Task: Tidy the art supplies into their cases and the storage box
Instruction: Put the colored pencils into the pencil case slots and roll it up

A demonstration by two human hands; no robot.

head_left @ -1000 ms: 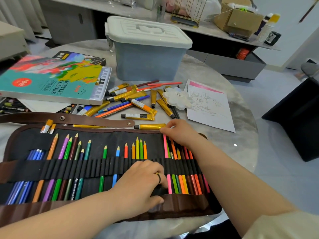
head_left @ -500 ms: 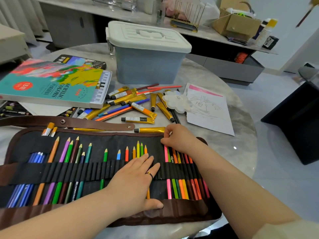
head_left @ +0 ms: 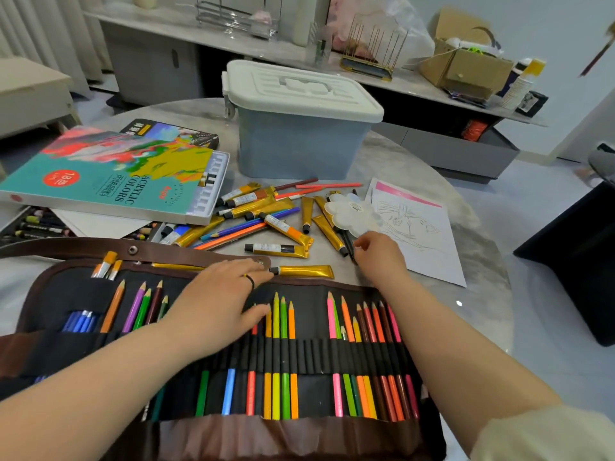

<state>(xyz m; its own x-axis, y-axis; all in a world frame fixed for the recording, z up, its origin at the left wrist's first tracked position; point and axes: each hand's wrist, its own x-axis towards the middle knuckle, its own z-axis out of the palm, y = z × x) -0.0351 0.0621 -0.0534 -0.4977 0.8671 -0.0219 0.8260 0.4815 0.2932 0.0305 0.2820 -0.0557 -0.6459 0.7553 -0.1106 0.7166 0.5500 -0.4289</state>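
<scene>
The left hand [head_left: 219,291] lies flat, fingers straight, on the open pencil roll [head_left: 309,314] at the table's near edge. The right hand [head_left: 379,254] sits just past the roll's far edge, fingers curled at what may be a dark pencil [head_left: 348,242] beside the white palette [head_left: 352,216]; whether it pinches is unclear.

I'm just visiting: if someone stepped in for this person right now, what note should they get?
Left hand: open, flat on the pencil roll.
Right hand: curled at dark sticks beside the palette; grip unclear.
Done: many coloured pencils sit in the roll's slots.
Left to do: paint tubes and loose pencils lie on the table; the storage box has its lid on, the acrylic case beside it.
</scene>
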